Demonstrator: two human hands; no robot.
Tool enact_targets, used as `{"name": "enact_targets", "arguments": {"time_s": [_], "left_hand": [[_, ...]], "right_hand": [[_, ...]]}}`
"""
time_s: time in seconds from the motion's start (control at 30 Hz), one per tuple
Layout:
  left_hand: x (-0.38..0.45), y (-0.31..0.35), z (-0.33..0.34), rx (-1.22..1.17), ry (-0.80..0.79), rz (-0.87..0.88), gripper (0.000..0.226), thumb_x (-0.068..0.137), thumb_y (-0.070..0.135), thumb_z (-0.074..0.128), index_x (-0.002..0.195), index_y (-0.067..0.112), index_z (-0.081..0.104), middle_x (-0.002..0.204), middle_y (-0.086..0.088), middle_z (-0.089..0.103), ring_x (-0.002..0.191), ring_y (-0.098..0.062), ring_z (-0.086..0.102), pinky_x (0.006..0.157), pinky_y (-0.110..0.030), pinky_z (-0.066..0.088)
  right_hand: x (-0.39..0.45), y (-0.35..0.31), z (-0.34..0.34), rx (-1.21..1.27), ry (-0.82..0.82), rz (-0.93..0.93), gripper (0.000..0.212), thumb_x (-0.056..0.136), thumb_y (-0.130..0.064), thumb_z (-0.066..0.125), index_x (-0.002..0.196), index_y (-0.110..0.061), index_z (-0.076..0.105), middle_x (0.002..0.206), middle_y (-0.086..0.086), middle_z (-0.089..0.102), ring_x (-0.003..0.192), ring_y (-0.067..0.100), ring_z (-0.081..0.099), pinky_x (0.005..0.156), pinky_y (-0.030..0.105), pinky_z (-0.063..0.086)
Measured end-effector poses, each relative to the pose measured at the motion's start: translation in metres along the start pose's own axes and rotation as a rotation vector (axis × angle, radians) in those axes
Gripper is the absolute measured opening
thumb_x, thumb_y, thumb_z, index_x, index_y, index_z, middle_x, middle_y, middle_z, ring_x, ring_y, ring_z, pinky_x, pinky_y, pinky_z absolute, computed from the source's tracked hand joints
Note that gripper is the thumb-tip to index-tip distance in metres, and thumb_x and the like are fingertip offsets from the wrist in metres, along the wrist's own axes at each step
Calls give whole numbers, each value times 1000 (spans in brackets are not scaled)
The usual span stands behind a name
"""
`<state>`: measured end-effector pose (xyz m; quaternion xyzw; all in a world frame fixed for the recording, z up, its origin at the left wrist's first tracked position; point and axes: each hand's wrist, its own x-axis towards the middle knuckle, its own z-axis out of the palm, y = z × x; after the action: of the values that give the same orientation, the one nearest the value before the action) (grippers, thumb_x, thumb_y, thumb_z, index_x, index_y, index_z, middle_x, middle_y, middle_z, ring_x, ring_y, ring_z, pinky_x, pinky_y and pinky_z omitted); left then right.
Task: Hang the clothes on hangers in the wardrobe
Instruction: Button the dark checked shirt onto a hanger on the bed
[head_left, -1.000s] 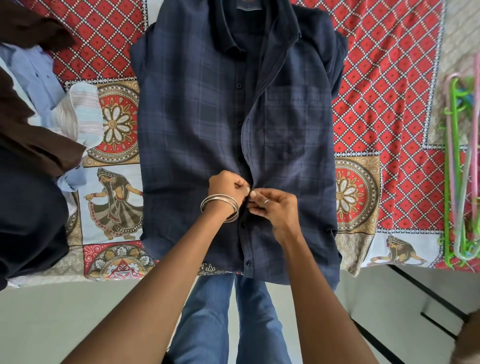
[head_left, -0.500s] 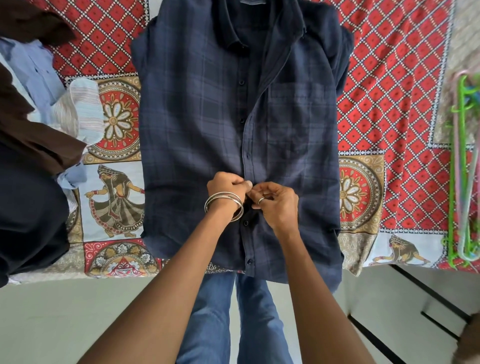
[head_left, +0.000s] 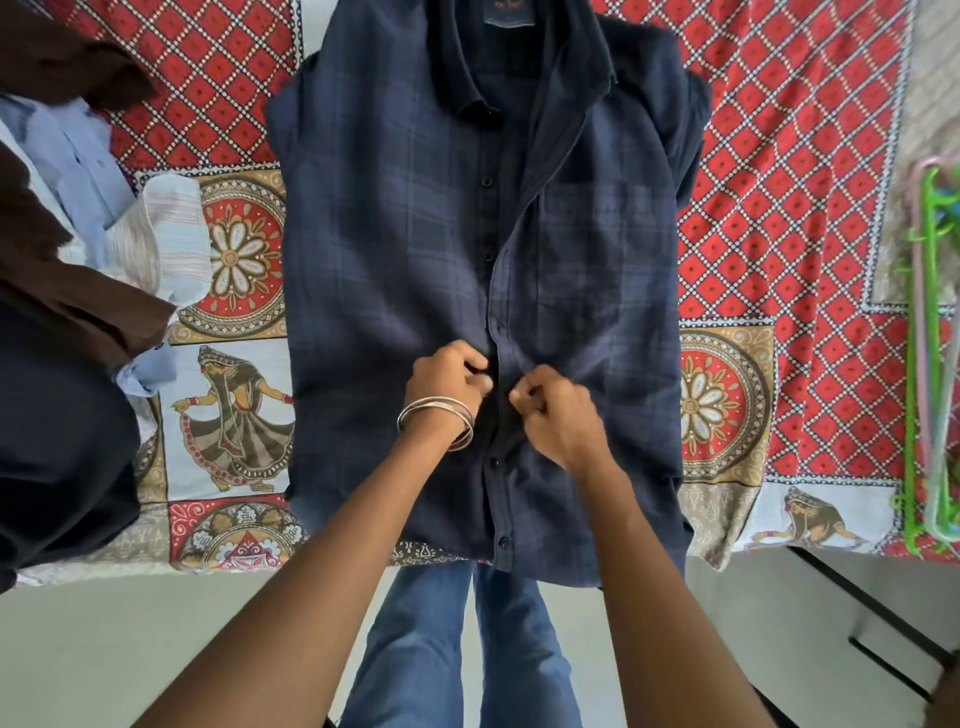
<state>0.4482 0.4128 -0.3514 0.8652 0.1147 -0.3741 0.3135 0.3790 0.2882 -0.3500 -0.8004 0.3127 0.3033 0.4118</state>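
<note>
Navy plaid shirt (head_left: 395, 249) lies mid-frame on the patterned bedsheet (head_left: 779, 156); left hand (head_left: 447, 382) and right hand (head_left: 558, 415) each pinch its placket, lower centre.

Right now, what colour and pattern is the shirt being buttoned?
Dark navy with a faint plaid check, the shirt lying flat on the bedsheet; the head view shows it.

You stood at a bed covered by a printed bedspread (head_left: 779, 171), red with a white-dotted lattice and bordered by panels of flower medallions and dancing figures. Below its hanging edge you saw a pale, plain floor (head_left: 130, 639), evenly lit by soft daylight. At the lower right, dark straight bars of some furniture frame (head_left: 862, 597) crossed the floor; what it belonged to could not be told.
</note>
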Motion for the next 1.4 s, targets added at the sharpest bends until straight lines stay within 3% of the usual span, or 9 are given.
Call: {"name": "enact_targets", "arguments": {"time_s": [0.1, 0.17, 0.33, 0.47, 0.63, 0.77, 1.07, 1.27, 1.4], "left_hand": [[6, 10, -15, -266, 269, 96, 20, 83, 2, 60, 82, 21, 68, 74, -1, 69, 68, -15, 66, 76, -29, 54], [15, 20, -21, -404, 292, 184, 30, 85, -6, 50, 83, 19, 68, 76, 1, 69, 64, -10, 66, 72, -28, 56], [37, 19, -11, -47, 166, 168, 32, 85, -5, 48, 96, 10, 73, 96, -6, 71, 89, -20, 66, 86, -21, 47], [45, 14, -1, 18, 191, 72, 18, 83, 8, 64, 96, 13, 75, 98, -12, 69, 89, -28, 65, 86, -30, 48], [35, 19, 4, 127, 173, 166, 19, 83, 24, 69, 98, 14, 74, 98, -13, 65, 88, -32, 63, 78, -40, 50], [35, 21, 5, 250, 217, 117, 19, 90, 26, 58, 99, 13, 68, 103, -13, 62, 94, -34, 60, 73, -41, 46], [40, 28, 5, -168, 185, 29, 11, 85, 16, 68, 86, 8, 75, 71, -3, 67, 65, -18, 62, 60, -17, 41], [42, 27, 7, -290, 156, -29, 12, 81, 16, 73, 88, 7, 75, 77, -11, 72, 67, -22, 67, 72, -30, 57], [44, 27, 3, -315, 126, -35, 8, 82, 14, 73, 87, 7, 75, 65, -3, 67, 43, -2, 57, 48, -10, 45]], "right_hand": [[1, -26, -7, 237, 475, -141, 20, 91, -38, 62, 88, -19, 59, 77, -4, 62, 71, 13, 57, 68, 33, 46], [15, -43, -7, 300, 561, -199, 20, 87, -33, 69, 91, -15, 59, 83, 2, 62, 73, 14, 58, 71, 32, 48], [42, -61, 10, -121, 235, -51, 43, 85, -21, 70, 121, -11, 50, 123, 9, 50, 112, 28, 51, 81, 39, 45], [46, -62, 10, -248, 276, -28, 36, 87, -15, 59, 120, -5, 49, 124, 13, 52, 113, 34, 51, 81, 40, 45], [39, -50, 5, 105, 479, 16, 22, 87, -8, 55, 106, -5, 65, 92, 12, 71, 87, 29, 65, 78, 34, 50], [40, -47, 13, 294, 388, 6, 14, 85, -8, 68, 98, -6, 73, 86, 7, 72, 76, 16, 67, 81, 34, 55], [45, -50, 3, 312, 279, -29, 17, 94, -16, 61, 105, -10, 72, 92, 3, 72, 85, 14, 66, 83, 30, 54], [48, -35, -1, 445, 178, 14, 17, 95, -14, 57, 100, -18, 73, 81, -1, 72, 81, 18, 68, 81, 43, 57], [54, -37, -5, 531, 150, 49, 22, 94, 0, 54, 91, -13, 72, 71, 1, 65, 65, 14, 61, 72, 37, 60]]}}
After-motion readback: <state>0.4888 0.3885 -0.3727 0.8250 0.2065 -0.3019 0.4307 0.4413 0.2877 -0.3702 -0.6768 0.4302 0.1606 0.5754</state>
